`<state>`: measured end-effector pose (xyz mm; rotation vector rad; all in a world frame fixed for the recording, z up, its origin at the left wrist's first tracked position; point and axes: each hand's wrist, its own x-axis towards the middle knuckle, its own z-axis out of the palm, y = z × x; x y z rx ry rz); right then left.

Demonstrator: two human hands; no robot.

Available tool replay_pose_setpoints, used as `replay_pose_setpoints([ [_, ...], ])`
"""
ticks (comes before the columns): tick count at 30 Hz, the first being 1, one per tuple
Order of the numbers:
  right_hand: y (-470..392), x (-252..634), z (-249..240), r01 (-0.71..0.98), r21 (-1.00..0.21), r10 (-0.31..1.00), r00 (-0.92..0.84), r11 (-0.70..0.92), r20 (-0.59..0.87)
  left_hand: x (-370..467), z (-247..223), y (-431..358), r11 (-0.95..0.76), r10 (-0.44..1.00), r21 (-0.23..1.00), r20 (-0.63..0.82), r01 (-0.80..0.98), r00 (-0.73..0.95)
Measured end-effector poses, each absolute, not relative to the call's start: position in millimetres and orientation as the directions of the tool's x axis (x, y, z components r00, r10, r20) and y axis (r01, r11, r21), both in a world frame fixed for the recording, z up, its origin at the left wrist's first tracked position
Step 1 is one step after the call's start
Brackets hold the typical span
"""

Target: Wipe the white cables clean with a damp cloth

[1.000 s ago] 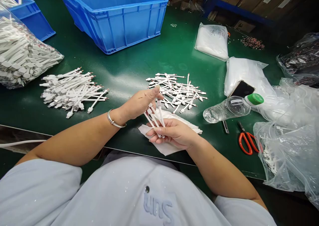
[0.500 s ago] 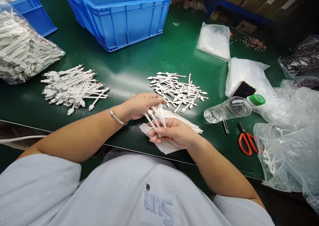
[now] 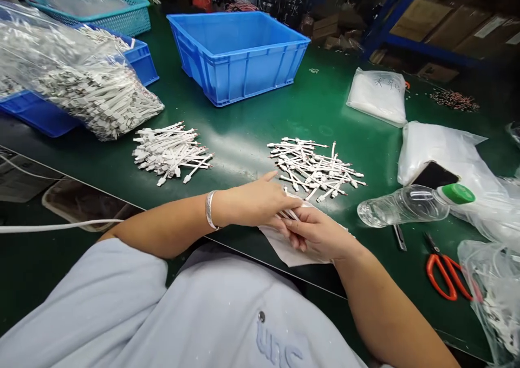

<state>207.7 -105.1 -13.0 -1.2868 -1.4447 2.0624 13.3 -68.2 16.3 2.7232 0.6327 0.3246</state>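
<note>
Both hands meet over a white cloth near the table's front edge. My right hand is closed round several short white cables, whose ends show between the hands. My left hand, with a silver bangle at its wrist, lies over the same cables; its index finger points forward and its other fingers are partly hidden. A loose pile of white cables lies just beyond the hands. Another, denser pile is farther left.
A blue bin stands behind the piles. At left, a clear bag of cables leans on a blue tray. On the right are a bottle, a phone, red-handled cutters and plastic bags.
The view has shifted left and up. My left hand has turned palm down over the cables, its index finger now stretched forward. My right hand still holds the cables.
</note>
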Motion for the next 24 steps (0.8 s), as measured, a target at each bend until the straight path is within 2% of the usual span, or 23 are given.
replay_pose_setpoints([
  [3,-105,210,-5,0.223,-0.87,0.665,-0.569,-0.44,-0.483,4,19,-75,-0.8,0.517,0.344,-0.019,0.491,0.856],
  [7,-106,212,6,0.2,-0.912,0.741,-0.534,-0.357,-0.407,-25,24,-81,-0.703,0.635,0.398,-0.019,0.589,0.772],
  [11,-104,219,14,0.139,-0.957,0.901,-0.327,-0.253,-0.286,-87,26,-80,-0.37,0.928,0.261,0.073,0.892,0.364],
  [13,-102,225,19,0.121,-0.977,0.944,-0.262,-0.175,-0.201,-123,22,-75,-0.171,0.983,0.182,0.095,0.968,0.156],
  [15,-102,231,25,0.135,-0.987,0.971,-0.21,-0.091,-0.118,-150,17,-68,-0.075,0.989,0.208,0.142,0.975,0.046],
  [17,-105,237,32,0.206,-0.979,0.987,-0.155,-0.004,-0.037,-161,16,-62,-0.095,0.977,0.258,0.209,0.961,0.041],
  [20,-117,245,42,0.452,-0.882,0.991,-0.087,0.133,0.105,-136,24,-59,-0.267,0.955,0.353,0.218,0.897,0.199],
  [22,-128,248,45,0.669,-0.721,0.983,-0.098,0.18,0.155,-99,32,-60,-0.419,0.908,0.357,0.194,0.835,0.372],
  [24,-139,248,40,0.841,-0.51,0.982,-0.123,0.179,0.141,-54,37,-62,-0.605,0.795,0.36,0.216,0.71,0.567],
])
